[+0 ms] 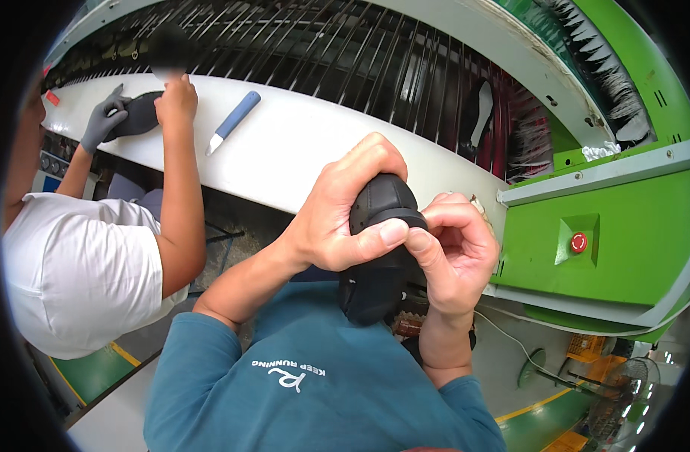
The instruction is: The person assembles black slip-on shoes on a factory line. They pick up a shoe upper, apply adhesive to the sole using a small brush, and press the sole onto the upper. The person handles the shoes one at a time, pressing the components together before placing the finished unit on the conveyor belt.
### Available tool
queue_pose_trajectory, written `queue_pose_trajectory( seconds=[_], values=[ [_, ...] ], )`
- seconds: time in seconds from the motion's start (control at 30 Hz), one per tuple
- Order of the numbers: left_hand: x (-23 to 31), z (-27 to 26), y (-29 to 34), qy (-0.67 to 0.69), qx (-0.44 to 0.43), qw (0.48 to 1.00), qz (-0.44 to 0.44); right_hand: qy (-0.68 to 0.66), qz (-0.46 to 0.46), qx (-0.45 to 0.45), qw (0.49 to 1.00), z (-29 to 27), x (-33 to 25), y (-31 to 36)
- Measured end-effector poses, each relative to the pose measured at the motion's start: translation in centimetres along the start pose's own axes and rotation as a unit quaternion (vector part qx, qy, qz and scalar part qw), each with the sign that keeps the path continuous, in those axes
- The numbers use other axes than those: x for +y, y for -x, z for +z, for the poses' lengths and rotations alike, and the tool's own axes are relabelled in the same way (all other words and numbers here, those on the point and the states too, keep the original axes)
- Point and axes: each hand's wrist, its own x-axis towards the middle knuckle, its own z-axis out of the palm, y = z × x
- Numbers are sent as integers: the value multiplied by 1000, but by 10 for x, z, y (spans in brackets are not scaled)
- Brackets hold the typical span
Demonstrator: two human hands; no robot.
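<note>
A black shoe (379, 282) stands on end in front of my chest, one rounded end up and the other against my teal shirt. My left hand (337, 207) is closed around its upper part, fingers over the far side and thumb pressing on the raised band across it. At the right edge of that band, my right hand (458, 245) pinches with thumb and forefinger, the other fingers curled. The two thumbs nearly meet there. Whether a thread or other small bit sits in the pinch is hidden.
A blue-handled knife (234, 122) lies on the white bench (285, 143). Behind it runs a rack of metal rods (337, 60). To the left, a co-worker in a white shirt (96, 264) handles a black shoe part (138, 114). A green machine (601, 264) with a red button stands right.
</note>
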Motion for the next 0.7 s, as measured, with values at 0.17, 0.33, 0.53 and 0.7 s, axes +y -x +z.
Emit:
queue_pose_trajectory(
  seconds=[0.17, 0.33, 0.53, 0.7],
  values=[
    [-10, -8, -7, 7, 23, 999, 43, 7, 4, 50, 999, 12, -6, -9],
    [-19, -4, -1, 25, 80, 996, 32, 47, -62, 62, 995, 19, -4, -15],
    [-28, -14, -25, -40, 107, 987, 116, 57, -156, 34, 985, 12, 4, -46],
    [-25, -27, -31, -144, 118, 970, 156, 32, -149, 14, 988, 10, 21, -55]
  ],
)
